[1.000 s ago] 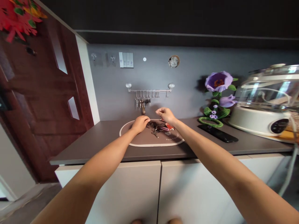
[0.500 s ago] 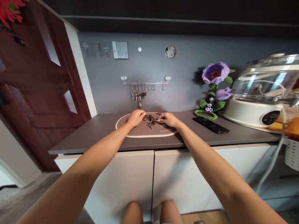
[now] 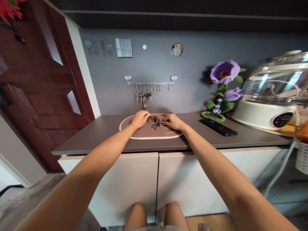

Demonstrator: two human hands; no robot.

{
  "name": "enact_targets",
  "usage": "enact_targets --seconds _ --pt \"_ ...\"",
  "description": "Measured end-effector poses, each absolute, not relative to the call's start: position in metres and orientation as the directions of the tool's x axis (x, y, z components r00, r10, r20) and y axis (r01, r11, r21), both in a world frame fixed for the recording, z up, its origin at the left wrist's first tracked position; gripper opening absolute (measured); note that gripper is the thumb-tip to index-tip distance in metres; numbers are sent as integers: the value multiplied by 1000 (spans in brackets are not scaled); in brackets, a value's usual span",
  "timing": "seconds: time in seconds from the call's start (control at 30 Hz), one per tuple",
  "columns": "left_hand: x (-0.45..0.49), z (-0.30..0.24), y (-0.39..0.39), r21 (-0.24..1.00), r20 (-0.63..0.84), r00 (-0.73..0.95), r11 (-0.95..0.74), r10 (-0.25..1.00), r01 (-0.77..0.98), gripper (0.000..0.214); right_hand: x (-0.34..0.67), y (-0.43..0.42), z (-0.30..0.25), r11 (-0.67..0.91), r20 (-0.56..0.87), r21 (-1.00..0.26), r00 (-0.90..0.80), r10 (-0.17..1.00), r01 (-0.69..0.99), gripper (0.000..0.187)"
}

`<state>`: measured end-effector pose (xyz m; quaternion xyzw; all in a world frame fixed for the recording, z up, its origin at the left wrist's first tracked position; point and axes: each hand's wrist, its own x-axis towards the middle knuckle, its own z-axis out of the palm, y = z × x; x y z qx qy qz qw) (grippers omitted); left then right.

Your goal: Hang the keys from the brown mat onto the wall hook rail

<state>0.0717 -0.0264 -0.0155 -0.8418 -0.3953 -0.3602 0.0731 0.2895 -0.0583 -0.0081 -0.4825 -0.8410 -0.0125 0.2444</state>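
Our right hand has closed in on the key pile, its fingers narrow against the keys, though we cannot tell if they hold one. Our left hand rests at the pile's 9 o'clock. We judge that both hands are working at the pile and that the next move calls for a fine fingertip pinch. Under them lies the oval mat on the bench, with the key rail at 12 o'clock.

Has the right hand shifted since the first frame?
Yes: the right hand has dropped from above the far rim of the place mat down to the mat, at the keys.
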Motion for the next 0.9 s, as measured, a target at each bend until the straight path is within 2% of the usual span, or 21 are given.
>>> enact_targets --seconds 0.1,0.17,0.37,0.67,0.9 --pt "72 -15 -28 159 660 432 -677 614 719 27 289 -56 -9 537 436 -98 -449 780 838 25" --pt "72 -14 -29 162 659 429 -673 618 722 27 289 -58 -9 482 466 -75 -396 791 873 27" --pt "73 -14 -29 165 671 423 -679 609 716 26 284 -65 -5 408 531 -163 -269 803 898 30" --pt "76 -14 -26 174 688 431 -709 584 683 26 267 -53 6 528 663 -199 -283 693 826 25" --pt "76 -14 -26 208 729 396 -732 558 649 24 247 -37 28 578 677 -302 -257 690 758 21"
